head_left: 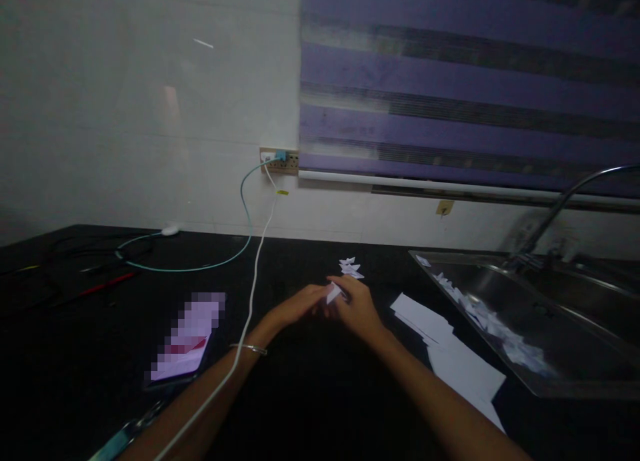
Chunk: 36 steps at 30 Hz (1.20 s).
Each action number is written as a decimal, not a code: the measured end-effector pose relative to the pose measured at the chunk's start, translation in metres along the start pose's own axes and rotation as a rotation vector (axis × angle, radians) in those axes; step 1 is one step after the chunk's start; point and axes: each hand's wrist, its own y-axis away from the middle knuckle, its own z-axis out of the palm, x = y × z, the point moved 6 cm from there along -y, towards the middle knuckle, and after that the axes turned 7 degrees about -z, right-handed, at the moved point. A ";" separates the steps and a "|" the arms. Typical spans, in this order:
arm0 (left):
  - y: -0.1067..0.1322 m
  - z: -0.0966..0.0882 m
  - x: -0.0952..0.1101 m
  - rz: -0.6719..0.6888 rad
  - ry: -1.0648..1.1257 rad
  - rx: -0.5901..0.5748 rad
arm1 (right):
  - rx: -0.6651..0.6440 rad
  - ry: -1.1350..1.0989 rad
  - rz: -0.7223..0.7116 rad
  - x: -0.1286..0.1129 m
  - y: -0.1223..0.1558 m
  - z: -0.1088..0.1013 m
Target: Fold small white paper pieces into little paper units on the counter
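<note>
Both my hands meet over the black countertop point(310, 394) around a small folded piece of white paper point(333, 292). My left hand point(299, 306) reaches in from the left with its fingers pinched on the paper's left side; a thin bangle point(249, 348) circles that wrist. My right hand point(356, 306) curls over the paper from the right and grips it too. Just beyond my fingers lie a few small folded paper shapes point(350, 268) on the counter.
A stack of white paper sheets point(453, 351) lies to the right, beside a steel sink point(560, 354) holding paper scraps, with a tap point(565, 204) above. A lit phone point(187, 338) rests at left. A white cable point(255, 274) and a teal cable point(240, 248) run from the wall socket point(280, 160).
</note>
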 end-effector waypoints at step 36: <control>0.009 -0.011 0.007 0.115 -0.416 0.348 | -0.054 -0.979 0.642 0.033 0.016 0.041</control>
